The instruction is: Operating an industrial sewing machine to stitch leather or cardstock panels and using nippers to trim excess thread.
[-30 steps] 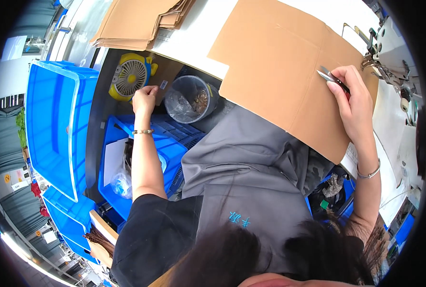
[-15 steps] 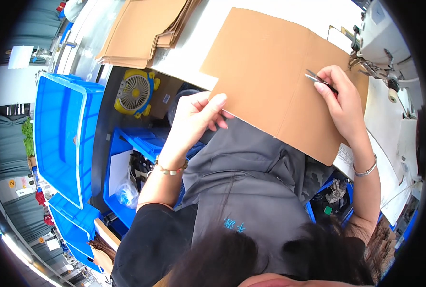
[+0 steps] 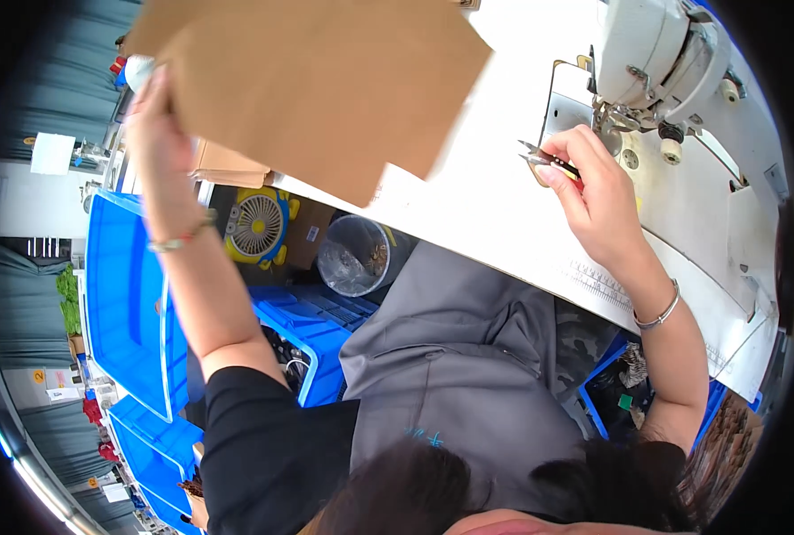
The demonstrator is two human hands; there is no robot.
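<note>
A brown cardboard-like sheet (image 3: pixel 312 85) is raised over the upper left of the white worktable (image 3: pixel 468 223), blurred by motion, with my left hand (image 3: pixel 158 125) gripping its left edge. My right hand (image 3: pixel 593 192) is closed around a small pair of snips (image 3: pixel 531 152), blades pointing left, just left of the needle area of a white sewing machine (image 3: pixel 646 49). Beneath the raised sheet, part of a stack of brown sheets (image 3: pixel 229 165) shows at the table's near-left edge.
Under the table are a yellow fan (image 3: pixel 260 225) and a clear-lined bin (image 3: pixel 352 259). Blue crates (image 3: pixel 125 321) stand at the left, another blue crate (image 3: pixel 321 348) below the table. A printed ruler (image 3: pixel 593 287) lies along the near edge; grey fabric (image 3: pixel 455 321) covers my lap.
My left hand came up from under the table, took the sheet and swung it up and left, baring the white tabletop. My right hand moved slightly left, still holding the snips.
</note>
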